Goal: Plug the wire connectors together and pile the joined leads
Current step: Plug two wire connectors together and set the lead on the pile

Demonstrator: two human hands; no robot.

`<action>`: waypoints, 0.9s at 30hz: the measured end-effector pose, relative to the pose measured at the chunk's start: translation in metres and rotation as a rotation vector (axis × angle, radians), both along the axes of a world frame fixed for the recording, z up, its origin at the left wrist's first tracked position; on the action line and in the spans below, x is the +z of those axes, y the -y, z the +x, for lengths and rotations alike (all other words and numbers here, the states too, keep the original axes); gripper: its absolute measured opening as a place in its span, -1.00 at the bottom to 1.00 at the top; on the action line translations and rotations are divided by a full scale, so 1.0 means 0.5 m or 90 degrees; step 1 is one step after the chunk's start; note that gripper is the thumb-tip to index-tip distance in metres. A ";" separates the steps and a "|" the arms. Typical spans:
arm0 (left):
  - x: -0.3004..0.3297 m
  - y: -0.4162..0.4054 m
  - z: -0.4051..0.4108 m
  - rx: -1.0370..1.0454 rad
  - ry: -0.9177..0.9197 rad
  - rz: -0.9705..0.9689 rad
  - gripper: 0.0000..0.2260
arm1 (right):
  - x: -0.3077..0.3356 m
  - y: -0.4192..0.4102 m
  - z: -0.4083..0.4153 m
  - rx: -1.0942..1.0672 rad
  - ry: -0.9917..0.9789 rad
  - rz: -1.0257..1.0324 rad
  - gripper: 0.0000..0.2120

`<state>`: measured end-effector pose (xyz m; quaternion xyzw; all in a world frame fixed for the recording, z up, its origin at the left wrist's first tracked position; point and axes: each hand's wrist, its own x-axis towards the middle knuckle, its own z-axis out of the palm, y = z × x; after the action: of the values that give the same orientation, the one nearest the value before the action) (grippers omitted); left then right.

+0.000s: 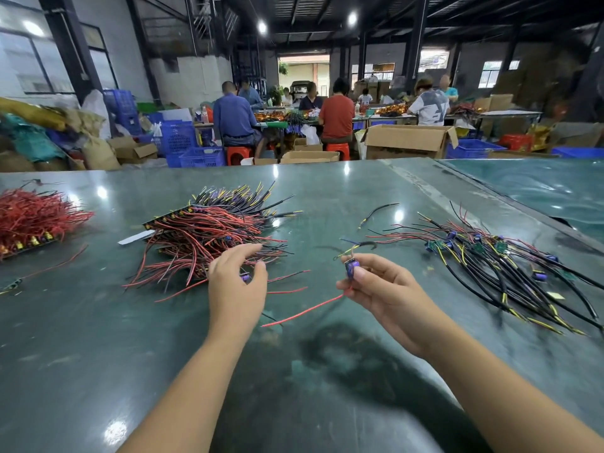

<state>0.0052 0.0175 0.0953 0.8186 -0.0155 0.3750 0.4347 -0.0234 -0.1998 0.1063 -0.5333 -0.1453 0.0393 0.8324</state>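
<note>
My right hand (380,286) pinches a small purple connector part (351,268) above the green table (98,338); a red lead (304,311) trails from it to the left and a black and yellow lead curls up behind it. My left hand (237,282) reaches over the near edge of a big heap of red and black leads (209,233), fingers spread and curved; a purple part (245,277) shows under its thumb, and the grip on it cannot be made out. A pile of black, red and yellow leads (503,266) lies at the right.
Another heap of red leads (32,217) sits at the far left. One loose black lead (377,212) lies mid-table and a stray red lead (58,264) at the left. Behind the table stand cardboard boxes, blue crates and several seated workers.
</note>
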 end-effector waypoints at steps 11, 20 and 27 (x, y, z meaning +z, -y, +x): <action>0.029 0.060 -0.047 -0.536 -0.462 -0.531 -0.54 | 0.026 -0.005 -0.034 0.169 0.171 -0.357 -0.82; 0.037 0.053 -0.043 -0.548 -0.248 -0.623 -0.87 | 0.029 0.005 -0.023 0.050 0.110 -0.496 -0.81; 0.028 0.069 -0.041 -0.335 -0.030 -0.500 -0.84 | 0.027 -0.011 -0.027 -0.381 0.356 -0.529 -0.77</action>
<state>-0.0155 -0.0172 0.1092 0.5690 -0.0697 0.2110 0.7918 -0.0369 -0.1942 0.1196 -0.8230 -0.1750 -0.2863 0.4583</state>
